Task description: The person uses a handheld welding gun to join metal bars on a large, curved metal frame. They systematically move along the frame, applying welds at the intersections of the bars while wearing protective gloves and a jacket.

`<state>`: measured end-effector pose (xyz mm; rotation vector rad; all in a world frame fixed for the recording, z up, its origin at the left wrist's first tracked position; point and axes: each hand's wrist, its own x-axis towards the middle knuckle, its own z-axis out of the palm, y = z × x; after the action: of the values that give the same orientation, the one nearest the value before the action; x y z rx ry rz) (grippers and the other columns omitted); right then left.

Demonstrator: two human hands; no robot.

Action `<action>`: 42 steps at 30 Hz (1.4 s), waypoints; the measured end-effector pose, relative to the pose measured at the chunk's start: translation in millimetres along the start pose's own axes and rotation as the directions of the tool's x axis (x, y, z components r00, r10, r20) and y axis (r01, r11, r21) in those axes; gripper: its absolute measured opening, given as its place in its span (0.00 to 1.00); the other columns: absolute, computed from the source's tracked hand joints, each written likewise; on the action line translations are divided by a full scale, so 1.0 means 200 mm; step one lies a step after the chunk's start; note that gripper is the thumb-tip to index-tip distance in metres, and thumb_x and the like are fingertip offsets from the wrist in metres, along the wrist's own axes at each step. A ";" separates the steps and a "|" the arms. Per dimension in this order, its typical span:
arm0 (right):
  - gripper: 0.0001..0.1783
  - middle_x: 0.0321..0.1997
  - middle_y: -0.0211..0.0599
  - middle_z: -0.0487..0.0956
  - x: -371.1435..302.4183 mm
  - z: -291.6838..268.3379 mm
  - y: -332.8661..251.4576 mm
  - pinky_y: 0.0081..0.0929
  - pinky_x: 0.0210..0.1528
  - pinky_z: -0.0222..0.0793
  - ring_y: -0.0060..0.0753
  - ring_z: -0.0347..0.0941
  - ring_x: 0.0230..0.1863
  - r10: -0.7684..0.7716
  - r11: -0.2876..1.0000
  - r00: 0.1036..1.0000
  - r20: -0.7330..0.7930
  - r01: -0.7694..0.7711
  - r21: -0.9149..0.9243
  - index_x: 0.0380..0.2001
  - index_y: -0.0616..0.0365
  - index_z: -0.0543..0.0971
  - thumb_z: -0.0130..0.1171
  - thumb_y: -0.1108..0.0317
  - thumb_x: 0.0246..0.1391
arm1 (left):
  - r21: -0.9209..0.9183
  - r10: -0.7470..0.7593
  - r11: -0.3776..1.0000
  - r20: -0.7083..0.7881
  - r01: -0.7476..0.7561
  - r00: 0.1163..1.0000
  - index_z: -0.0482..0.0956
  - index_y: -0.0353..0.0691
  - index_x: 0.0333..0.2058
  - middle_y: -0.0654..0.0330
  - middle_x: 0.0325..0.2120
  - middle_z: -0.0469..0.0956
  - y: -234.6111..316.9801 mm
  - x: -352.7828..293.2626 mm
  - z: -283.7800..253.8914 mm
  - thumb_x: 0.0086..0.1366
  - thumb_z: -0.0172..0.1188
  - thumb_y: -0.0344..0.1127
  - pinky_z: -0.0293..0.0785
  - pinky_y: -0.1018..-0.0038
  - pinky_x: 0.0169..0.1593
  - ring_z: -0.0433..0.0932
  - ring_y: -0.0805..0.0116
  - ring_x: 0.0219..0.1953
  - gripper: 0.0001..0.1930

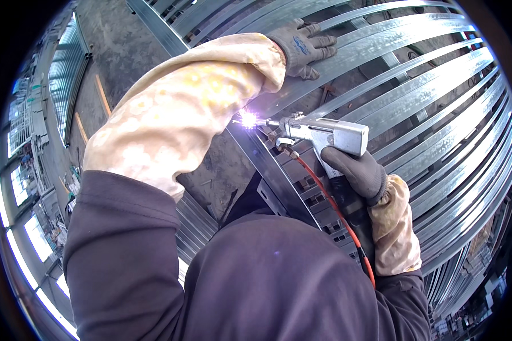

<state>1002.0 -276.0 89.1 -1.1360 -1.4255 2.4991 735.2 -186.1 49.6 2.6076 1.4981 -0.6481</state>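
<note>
My right hand (358,173), in a grey glove, is wrapped round the grip of a silver welding gun (342,134) with a black lower handle. The gun's nozzle points left, and a bright white-violet arc (248,119) glows at its tip, by the edge of a metal frame rail (264,162). Glare hides the exact spot being welded. A red hose (330,199) runs from the gun down along its handle. My left hand (307,46), also gloved, lies with fingers apart on a flat galvanized metal strip (370,48), beyond the arc.
Long parallel galvanized strips (438,85) spread to the right, with gaps between them. Corrugated metal sheets (68,79) stand at far left beside wooden strips (102,95) on the concrete floor (114,34). More ribbed metal (193,227) lies low, left of my body.
</note>
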 end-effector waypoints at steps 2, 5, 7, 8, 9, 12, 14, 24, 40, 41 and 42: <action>0.22 0.48 0.30 0.80 -0.01 0.00 0.00 0.25 0.53 0.70 0.21 0.73 0.48 0.022 1.000 1.000 -0.009 -0.022 -0.001 0.57 0.63 0.75 0.62 0.63 0.65 | 0.008 0.003 1.000 -0.006 -0.003 1.000 0.54 0.60 0.73 0.71 0.76 0.48 0.00 0.01 0.00 0.67 0.52 0.67 0.48 0.53 0.75 0.47 0.56 0.76 0.41; 0.22 0.48 0.30 0.80 -0.02 0.00 0.01 0.25 0.53 0.70 0.22 0.73 0.49 0.012 1.000 1.000 -0.023 -0.012 -0.012 0.58 0.63 0.75 0.61 0.63 0.65 | 0.003 0.011 1.000 -0.003 -0.011 1.000 0.54 0.60 0.73 0.71 0.76 0.48 0.00 0.00 -0.01 0.67 0.52 0.67 0.48 0.52 0.75 0.47 0.56 0.76 0.41; 0.23 0.48 0.30 0.80 -0.03 0.00 0.01 0.25 0.53 0.70 0.22 0.73 0.49 0.012 0.999 1.000 -0.017 -0.013 -0.042 0.58 0.63 0.75 0.61 0.63 0.65 | -0.006 0.014 1.000 0.003 -0.014 1.000 0.54 0.59 0.73 0.71 0.76 0.48 -0.01 -0.01 -0.02 0.67 0.52 0.67 0.48 0.52 0.75 0.47 0.56 0.76 0.41; 0.23 0.48 0.31 0.80 -0.03 -0.01 0.01 0.25 0.53 0.70 0.23 0.73 0.49 0.042 0.999 0.999 -0.018 -0.042 -0.028 0.58 0.63 0.75 0.62 0.62 0.65 | -0.011 0.016 1.000 0.005 -0.016 1.000 0.54 0.59 0.73 0.71 0.76 0.48 -0.01 -0.01 -0.02 0.67 0.51 0.67 0.48 0.52 0.75 0.47 0.56 0.76 0.41; 0.23 0.48 0.31 0.80 -0.03 -0.01 0.01 0.25 0.53 0.70 0.23 0.74 0.49 0.072 0.997 0.997 -0.018 -0.072 -0.013 0.58 0.63 0.75 0.62 0.62 0.65 | -0.008 0.021 1.000 0.000 -0.021 1.000 0.54 0.59 0.73 0.71 0.75 0.48 -0.01 -0.01 -0.03 0.67 0.51 0.67 0.48 0.52 0.75 0.47 0.56 0.76 0.41; 0.22 0.47 0.30 0.80 -0.03 -0.04 0.05 0.25 0.53 0.70 0.23 0.74 0.48 0.094 0.994 0.995 -0.026 -0.095 -0.058 0.56 0.63 0.76 0.62 0.61 0.64 | 0.009 0.030 1.000 -0.015 -0.030 0.999 0.55 0.59 0.73 0.70 0.76 0.48 -0.01 -0.01 -0.02 0.68 0.50 0.68 0.49 0.52 0.74 0.47 0.56 0.76 0.40; 0.21 0.43 0.30 0.80 -0.03 -0.03 0.06 0.25 0.50 0.71 0.21 0.73 0.45 0.068 0.996 0.997 -0.034 -0.070 -0.057 0.54 0.63 0.78 0.62 0.60 0.64 | 0.018 0.021 1.000 -0.034 -0.020 0.999 0.54 0.59 0.73 0.70 0.75 0.48 0.00 0.01 0.01 0.68 0.50 0.68 0.49 0.52 0.74 0.47 0.56 0.76 0.40; 0.14 0.37 0.27 0.79 -0.06 0.01 0.02 0.25 0.44 0.69 0.19 0.72 0.39 0.040 0.999 0.999 -0.001 -0.040 -0.001 0.48 0.63 0.78 0.58 0.64 0.66 | -0.009 0.015 1.000 -0.104 -0.016 0.994 0.58 0.60 0.72 0.70 0.74 0.53 -0.01 0.02 0.07 0.64 0.57 0.66 0.51 0.54 0.73 0.52 0.56 0.75 0.41; 0.19 0.45 0.30 0.81 -0.11 -0.05 0.09 0.28 0.50 0.71 0.23 0.75 0.46 0.083 0.988 0.985 -0.149 -0.101 -0.120 0.53 0.63 0.78 0.62 0.64 0.64 | 0.011 0.000 1.000 -0.129 0.001 0.992 0.69 0.55 0.66 0.64 0.71 0.59 0.03 0.12 0.16 0.57 0.62 0.65 0.54 0.42 0.70 0.59 0.53 0.71 0.40; 0.21 0.49 0.32 0.80 -0.09 -0.04 0.09 0.29 0.53 0.71 0.25 0.75 0.49 0.058 0.991 0.995 -0.081 -0.067 -0.113 0.56 0.63 0.77 0.62 0.64 0.63 | 0.020 -0.026 0.999 -0.101 0.028 0.995 0.72 0.53 0.63 0.62 0.69 0.63 0.03 0.11 0.21 0.54 0.65 0.66 0.57 0.41 0.68 0.61 0.52 0.69 0.40; 0.22 0.51 0.32 0.80 -0.08 -0.05 0.14 0.29 0.54 0.71 0.25 0.74 0.51 0.011 0.992 0.997 -0.074 -0.020 -0.124 0.58 0.63 0.75 0.62 0.65 0.64 | -0.013 -0.046 0.999 -0.171 0.044 0.984 0.73 0.53 0.62 0.62 0.68 0.65 0.04 0.11 0.29 0.54 0.66 0.65 0.59 0.42 0.66 0.63 0.52 0.67 0.40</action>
<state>1028.4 -291.5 74.5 -1.2495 -1.5780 2.3813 732.5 -187.2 -13.0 2.6898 1.6055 -0.4280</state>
